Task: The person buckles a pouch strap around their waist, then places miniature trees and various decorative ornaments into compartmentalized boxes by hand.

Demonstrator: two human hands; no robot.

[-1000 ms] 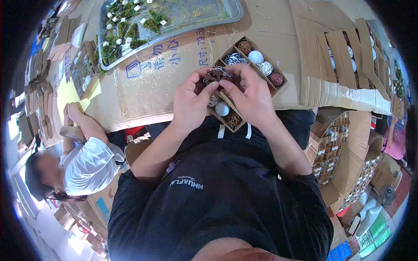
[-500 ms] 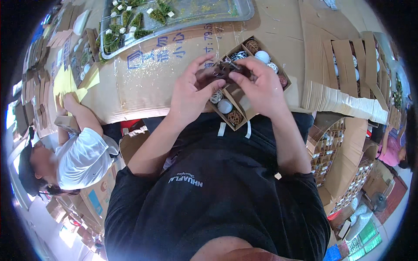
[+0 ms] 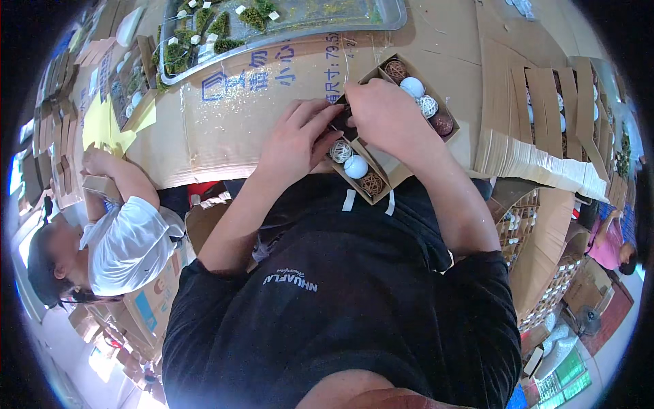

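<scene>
The single view comes from a camera worn on the person's head, looking steeply down over their chest at a cardboard-covered table [image 3: 245,129]. It sits close: the black shirt [image 3: 340,300] fills the lower half, the table the upper. Being a fisheye, it bends the table's edges toward a dark round rim. Left of the table a seated co-worker [image 3: 122,245] shows; right of it, stacked cardboard trays [image 3: 545,136]. No second view shares the scene.
</scene>
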